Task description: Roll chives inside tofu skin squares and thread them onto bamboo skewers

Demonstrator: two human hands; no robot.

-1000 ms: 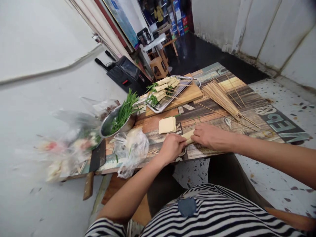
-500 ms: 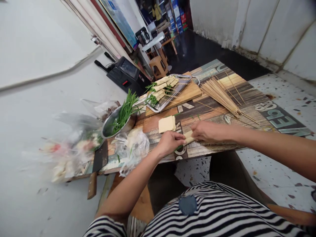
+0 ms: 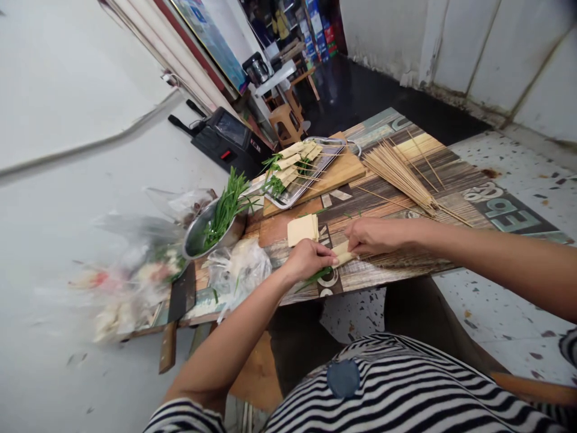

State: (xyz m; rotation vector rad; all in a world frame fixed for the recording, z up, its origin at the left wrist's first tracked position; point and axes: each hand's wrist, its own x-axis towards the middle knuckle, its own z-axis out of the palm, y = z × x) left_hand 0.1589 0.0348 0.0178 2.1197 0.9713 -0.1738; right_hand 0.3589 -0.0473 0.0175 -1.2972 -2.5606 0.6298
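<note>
A pale tofu-skin roll (image 3: 343, 253) lies low over the table's near edge, between my two hands. My left hand (image 3: 310, 260) pinches its left end, with thumb and fingers closed. My right hand (image 3: 367, 235) has its fingers curled down on the right end; whether a skewer is in it too is hidden. Green chives (image 3: 321, 274) stick out below my left hand. Just beyond that hand is a small stack of square tofu-skin sheets (image 3: 302, 230). Loose bamboo skewers (image 3: 399, 174) lie fanned out past my right hand.
A metal tray (image 3: 293, 195) of skewered rolls rests on a wooden board (image 3: 356, 171). To the left are a steel bowl (image 3: 189, 240) of chives, a plastic bag (image 3: 246, 264) and a cleaver (image 3: 183, 297) whose handle overhangs the edge. A black machine (image 3: 229, 138) stands behind.
The view has shifted slightly. Both hands stay on the roll, and more of the chives shows below my left hand.
</note>
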